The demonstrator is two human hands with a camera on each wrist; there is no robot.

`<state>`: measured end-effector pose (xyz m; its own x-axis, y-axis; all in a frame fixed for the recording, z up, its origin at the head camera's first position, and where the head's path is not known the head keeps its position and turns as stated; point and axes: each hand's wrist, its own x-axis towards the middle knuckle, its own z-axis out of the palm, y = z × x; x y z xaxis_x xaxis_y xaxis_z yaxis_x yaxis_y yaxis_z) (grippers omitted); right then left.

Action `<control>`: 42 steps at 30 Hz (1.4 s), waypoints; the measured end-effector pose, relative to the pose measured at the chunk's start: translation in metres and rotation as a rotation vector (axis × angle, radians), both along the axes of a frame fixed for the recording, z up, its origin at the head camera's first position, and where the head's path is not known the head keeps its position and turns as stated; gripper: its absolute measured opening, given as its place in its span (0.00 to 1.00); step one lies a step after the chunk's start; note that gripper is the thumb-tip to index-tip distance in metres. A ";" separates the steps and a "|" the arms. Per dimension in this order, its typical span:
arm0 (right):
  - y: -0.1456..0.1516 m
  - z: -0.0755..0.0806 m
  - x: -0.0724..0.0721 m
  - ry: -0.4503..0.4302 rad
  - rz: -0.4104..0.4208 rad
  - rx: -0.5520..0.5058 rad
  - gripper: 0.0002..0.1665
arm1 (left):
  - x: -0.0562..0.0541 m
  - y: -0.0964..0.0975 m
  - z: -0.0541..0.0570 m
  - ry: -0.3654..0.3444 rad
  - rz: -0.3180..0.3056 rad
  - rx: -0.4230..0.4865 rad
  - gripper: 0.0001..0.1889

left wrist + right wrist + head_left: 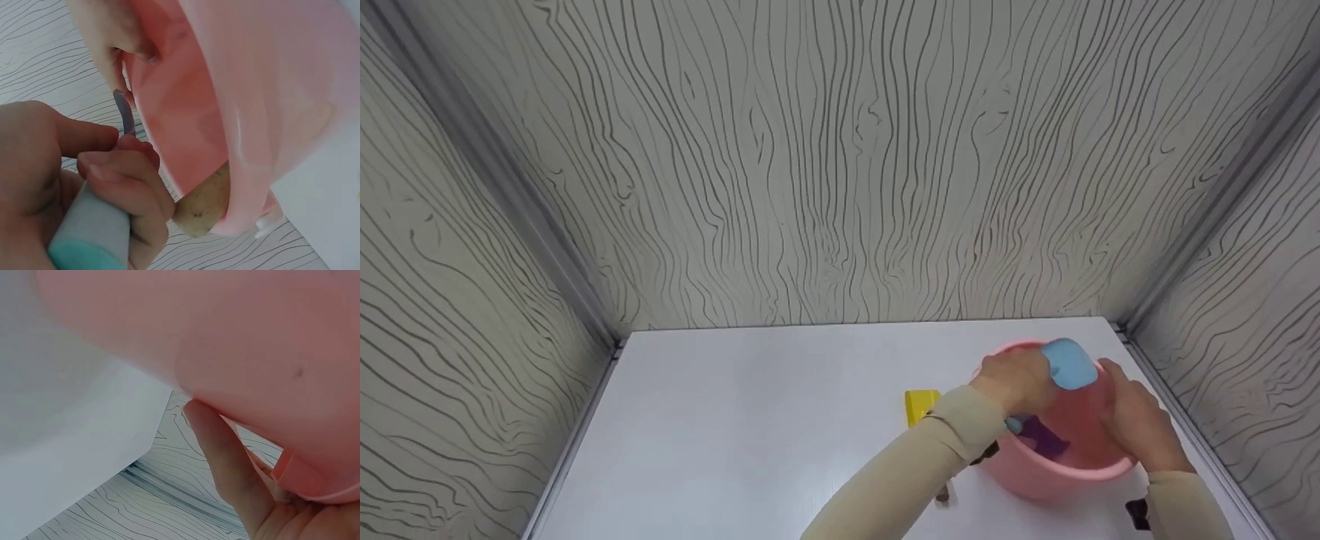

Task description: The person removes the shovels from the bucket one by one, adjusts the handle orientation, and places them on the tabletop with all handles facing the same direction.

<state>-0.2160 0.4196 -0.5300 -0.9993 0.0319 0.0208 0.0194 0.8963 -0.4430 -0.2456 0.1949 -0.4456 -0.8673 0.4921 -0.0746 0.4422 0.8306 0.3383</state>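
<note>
Over the mouth of the pink bucket (1027, 477), the left hand (1016, 382) grasps a blue-headed tool (1071, 365), its fingers wrapped round the pale, teal-ended handle (98, 225); gripped so, the flat head sticks out past the knuckles, toward the other hand, and likely stays easy to steer. The right hand (1144, 420) clasps the bucket's right rim, thumb and fingers on either side of the wall, probably to keep it from sliding or tipping. The bucket thus lies between the two hands, touched by the right, with the tool above it; whether the left hand also rests on the rim I cannot tell. Inside, below the left hand, is a purple item (1042, 439), and the left wrist view shows a tan, potato-like object (202, 205) at the bucket's edge. Farther out, a yellow item (921, 405) sits left of the bucket, partly hidden by the forearm, on the white table (735, 420), with wood-patterned panels (840, 165) around it.
</note>
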 end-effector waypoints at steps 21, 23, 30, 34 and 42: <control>0.001 -0.001 0.009 -0.046 0.003 -0.020 0.39 | 0.016 -0.057 0.017 -0.030 0.115 0.189 0.08; 0.001 -0.001 0.010 -0.043 0.006 -0.017 0.38 | 0.015 -0.069 0.014 -0.044 0.123 0.229 0.07; -0.003 -0.005 0.012 -0.060 0.004 -0.032 0.39 | 0.022 -0.107 0.000 -0.087 0.191 0.352 0.11; -0.003 -0.006 0.015 -0.065 0.004 -0.032 0.39 | 0.027 -0.119 -0.009 -0.070 0.208 0.404 0.11; -0.001 0.009 0.001 -0.065 -0.002 -0.028 0.40 | 0.019 -0.131 -0.018 -0.077 0.262 0.478 0.18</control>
<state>-0.2153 0.4181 -0.5213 -0.9984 0.0332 -0.0451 0.0504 0.8833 -0.4661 -0.2269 0.0638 -0.4634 -0.9662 0.2551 0.0364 0.2005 0.6558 0.7279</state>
